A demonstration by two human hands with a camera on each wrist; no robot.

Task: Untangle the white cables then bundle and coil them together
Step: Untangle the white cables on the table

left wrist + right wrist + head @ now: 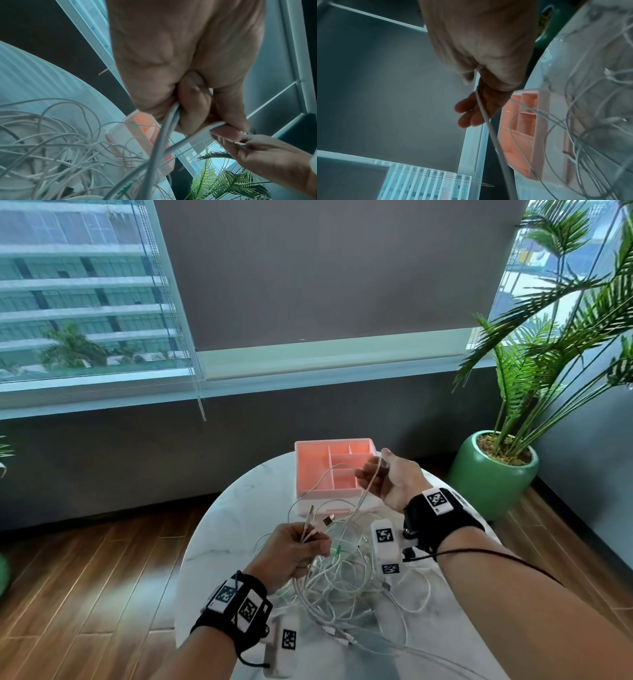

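Note:
A tangle of white cables (356, 583) lies on a round marble table (219, 529), and shows in both wrist views as a tangle (51, 142) (599, 121). My left hand (298, 546) (180, 67) is raised over it and grips several cable ends (317, 523), their plugs sticking up past the fingers. My right hand (394, 481) (479, 40) is lifted in front of the pink tray, palm toward me. One white cable (371, 484) (489, 128) runs under its thumb, across loosely extended fingers, and down into the tangle.
A pink divided tray (301, 467) (541, 135) stands at the table's far side with a cable loop drooping into it. A palm in a green pot (493, 474) stands on the floor to the right. A small green tie (337, 551) sits among the cables. Window and wall lie beyond.

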